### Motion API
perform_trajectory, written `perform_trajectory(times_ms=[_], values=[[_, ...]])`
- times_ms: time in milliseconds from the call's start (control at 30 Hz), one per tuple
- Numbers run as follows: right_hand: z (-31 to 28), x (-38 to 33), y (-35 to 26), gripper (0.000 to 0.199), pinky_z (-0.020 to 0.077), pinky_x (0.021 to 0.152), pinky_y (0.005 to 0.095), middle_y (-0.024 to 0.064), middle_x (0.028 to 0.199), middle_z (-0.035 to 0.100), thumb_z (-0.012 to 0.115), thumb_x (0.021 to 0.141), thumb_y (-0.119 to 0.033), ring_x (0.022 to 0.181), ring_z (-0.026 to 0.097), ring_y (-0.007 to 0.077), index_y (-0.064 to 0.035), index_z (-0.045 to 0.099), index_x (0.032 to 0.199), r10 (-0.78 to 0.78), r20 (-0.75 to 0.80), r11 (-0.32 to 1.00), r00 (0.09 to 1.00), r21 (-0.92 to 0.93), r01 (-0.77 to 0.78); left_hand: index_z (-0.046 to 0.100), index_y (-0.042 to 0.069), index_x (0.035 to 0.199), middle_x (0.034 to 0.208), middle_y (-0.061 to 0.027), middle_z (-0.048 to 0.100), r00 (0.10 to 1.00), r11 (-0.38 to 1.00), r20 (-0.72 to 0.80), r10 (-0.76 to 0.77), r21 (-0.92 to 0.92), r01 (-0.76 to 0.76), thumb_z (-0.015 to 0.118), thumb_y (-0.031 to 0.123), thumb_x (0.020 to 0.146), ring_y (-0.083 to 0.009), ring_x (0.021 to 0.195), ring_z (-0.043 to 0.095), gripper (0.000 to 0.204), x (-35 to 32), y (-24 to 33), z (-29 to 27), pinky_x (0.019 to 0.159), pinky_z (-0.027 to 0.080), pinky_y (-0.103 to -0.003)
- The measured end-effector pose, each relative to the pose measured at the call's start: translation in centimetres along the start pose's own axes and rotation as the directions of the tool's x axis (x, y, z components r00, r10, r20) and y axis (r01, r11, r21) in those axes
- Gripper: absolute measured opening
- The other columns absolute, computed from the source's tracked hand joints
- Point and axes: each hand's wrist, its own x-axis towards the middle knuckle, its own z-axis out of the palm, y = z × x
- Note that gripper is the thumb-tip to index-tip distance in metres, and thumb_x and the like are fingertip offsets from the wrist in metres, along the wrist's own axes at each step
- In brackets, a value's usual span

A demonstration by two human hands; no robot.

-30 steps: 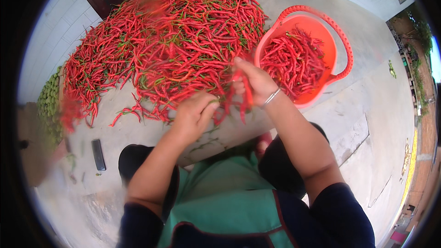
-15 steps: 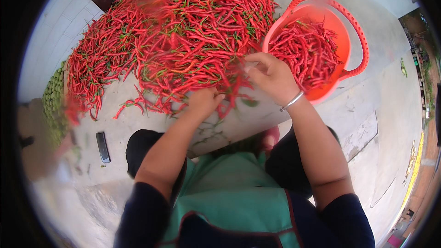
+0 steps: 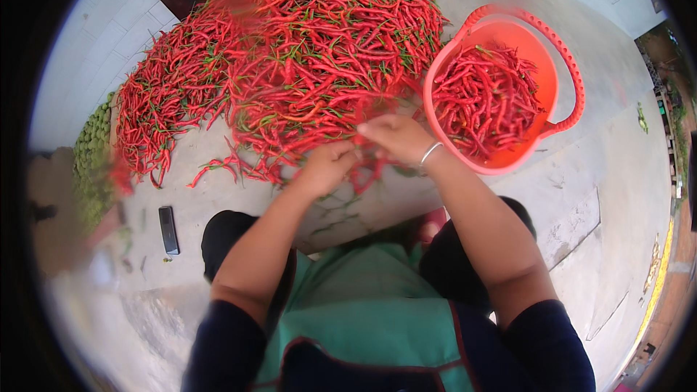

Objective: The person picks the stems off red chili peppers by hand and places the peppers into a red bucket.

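Observation:
A large heap of long red chili peppers (image 3: pixel 319 51), many with green stems, spreads over the floor before me. At its near edge, my left hand (image 3: pixel 330 168) is closed, its fingers curled around what looks like a chili pepper, mostly hidden. Just to its right, my right hand (image 3: pixel 398 139), with a silver bangle at the wrist, has its thumb and fingertips drawn together close to the left fingers. Blur hides what the right fingertips pinch, if anything. An orange-red plastic bucket (image 3: pixel 548 65) stands right of the heap, partly filled with red chilies (image 3: pixel 483 101).
Loose green stems (image 3: pixel 341 214) lie on the floor below my hands. A dark phone (image 3: pixel 168 230) rests at the left. Farther left is a pile of green produce (image 3: pixel 93 152), blurred. My knees flank a green apron (image 3: pixel 370 290). A white tiled wall (image 3: pixel 109 22) rises at upper left.
My right hand has moved left, from beside the bucket to the fingers of my left hand. The left hand stays closed, nearly in place. The whole view has shifted slightly.

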Motion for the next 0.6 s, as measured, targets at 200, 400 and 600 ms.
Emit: perform_trajectory(times_ms=[200,400,600], values=[[4.2,0.5,-1.4,0.021,0.0427,0.048,0.0184,0.0007,0.07,0.059,0.064,0.084,-0.027,0.056,0.053,0.0057,-0.0061,0.06,0.084,0.022,0.181,0.933,0.983,0.351,-0.086,0.061,0.005,0.09,0.061,-0.0003,0.048,0.972,0.966,-0.056,0.228,0.14,-0.219,0.055,0.022,0.089,-0.0075,0.058,0.043,0.018,-4.9,0.3,-1.8,0.055,0.038,-0.026],[5.8,-0.4,-1.5,0.021,0.0483,0.056,0.0219,0.004,0.073,0.061,0.065,0.083,-0.021,0.061,0.058,0.0095,-0.0016,0.061,0.089,-0.186,-0.115,0.907,0.976,0.363,0.215,0.057,0.004,0.072,0.054,0.0027,0.044,0.951,0.983,-0.259,0.166,0.122,-0.138,0.051,0.023,0.093,-0.0043,0.051,0.041,0.029,-4.1,0.3,-1.9,0.047,0.034,-0.022],[3.0,-1.0,-1.2,0.017,0.0475,0.058,0.0244,0.0053,0.07,0.062,0.063,0.084,-0.016,0.063,0.058,0.0095,0.0009,0.06,0.085,-0.387,-0.413,0.889,0.824,0.071,0.453,0.058,0.005,0.078,0.056,-0.0025,0.052,0.978,0.968,-0.209,-0.013,0.242,0.065,0.054,0.027,0.09,-0.0112,0.052,0.051,0.026,-0.1,-2.9,-1.4,0.048,0.039,-0.028]])
